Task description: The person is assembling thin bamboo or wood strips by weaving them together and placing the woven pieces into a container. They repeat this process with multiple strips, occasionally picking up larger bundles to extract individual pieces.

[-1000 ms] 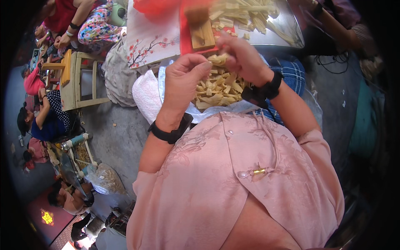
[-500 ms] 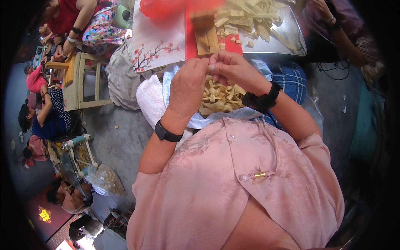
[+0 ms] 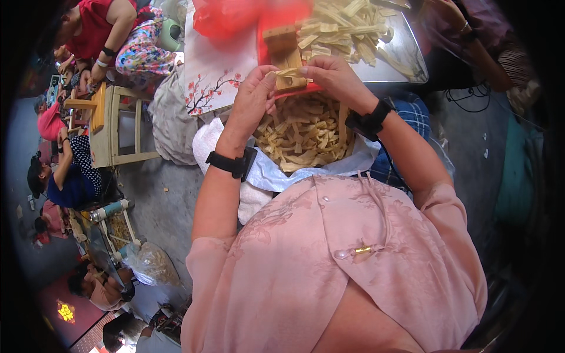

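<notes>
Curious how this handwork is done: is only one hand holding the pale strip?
No, the left hand and right hand both pinch the pale strip between them.

The person's bare left forearm [image 3: 206, 197] and right forearm [image 3: 410, 147] stretch forward and angle inward. Ahead of them, the left hand [image 3: 254, 97] and right hand [image 3: 336, 80] face each other — close but apart — both curled into a fingertip pinch.

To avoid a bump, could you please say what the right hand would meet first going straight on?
The right hand would probably meet the left hand, past the strip between them; depth is unclear.
</notes>
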